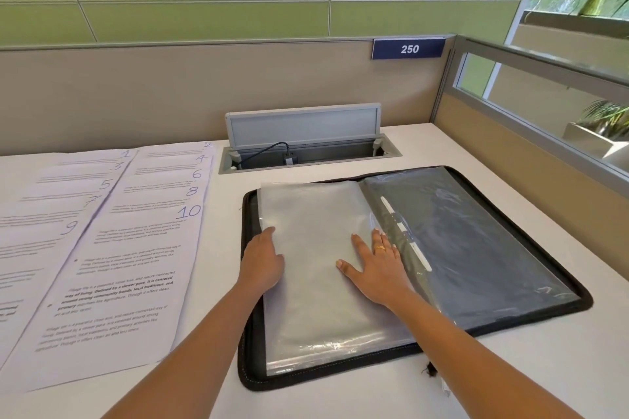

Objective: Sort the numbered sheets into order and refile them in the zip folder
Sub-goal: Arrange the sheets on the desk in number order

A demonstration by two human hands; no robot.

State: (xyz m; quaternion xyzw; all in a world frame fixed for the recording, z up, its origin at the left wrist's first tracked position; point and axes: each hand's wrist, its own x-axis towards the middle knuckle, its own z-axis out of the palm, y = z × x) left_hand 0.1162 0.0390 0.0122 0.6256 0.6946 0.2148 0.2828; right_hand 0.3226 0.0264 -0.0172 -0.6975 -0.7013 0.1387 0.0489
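Right grip [377, 265] rests flat and released on the clear sleeves [316, 303] of the open zip folder [250, 350], left grip [263, 258] at their edge, clasp not discernible; numbered sheets [129, 265], fanned on the surface [510, 384] alongside, could slip out of order if brushed.

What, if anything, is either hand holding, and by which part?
Nothing is clearly gripped. The right hand lies flat on the clear sleeves; the left hand sits at their left edge, and whether it grips them cannot be told.

Sheets [102, 248] and folder [252, 333] on the bench [527, 343]
Sheets lie left, folder right; cable box [303, 124] sits behind the folder.
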